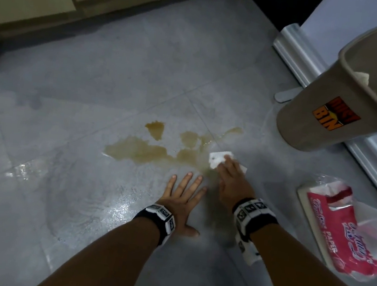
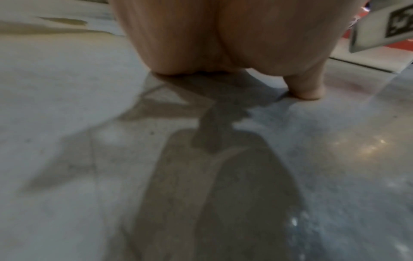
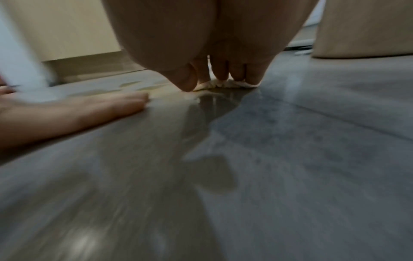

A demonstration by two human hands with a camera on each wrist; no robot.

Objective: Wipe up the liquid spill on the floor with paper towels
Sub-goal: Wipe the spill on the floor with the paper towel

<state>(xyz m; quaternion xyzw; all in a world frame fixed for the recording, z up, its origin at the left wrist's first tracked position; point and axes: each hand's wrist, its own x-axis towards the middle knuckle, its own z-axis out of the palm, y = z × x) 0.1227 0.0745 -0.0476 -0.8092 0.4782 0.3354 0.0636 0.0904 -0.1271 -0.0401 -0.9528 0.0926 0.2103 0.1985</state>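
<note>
The right hand (image 1: 231,183) presses flat-fingered on the paper towel (image 1: 216,161) at the spill's (image 1: 148,152) right edge.

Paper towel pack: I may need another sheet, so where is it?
In the head view, the paper towel pack lies on the floor at right, beside the right hand, nearer than the bin.

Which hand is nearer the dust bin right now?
Right. The right hand presses a paper towel on the spill's edge, below-left of the dust bin. The left hand lies flat on the floor, farther left.
</note>
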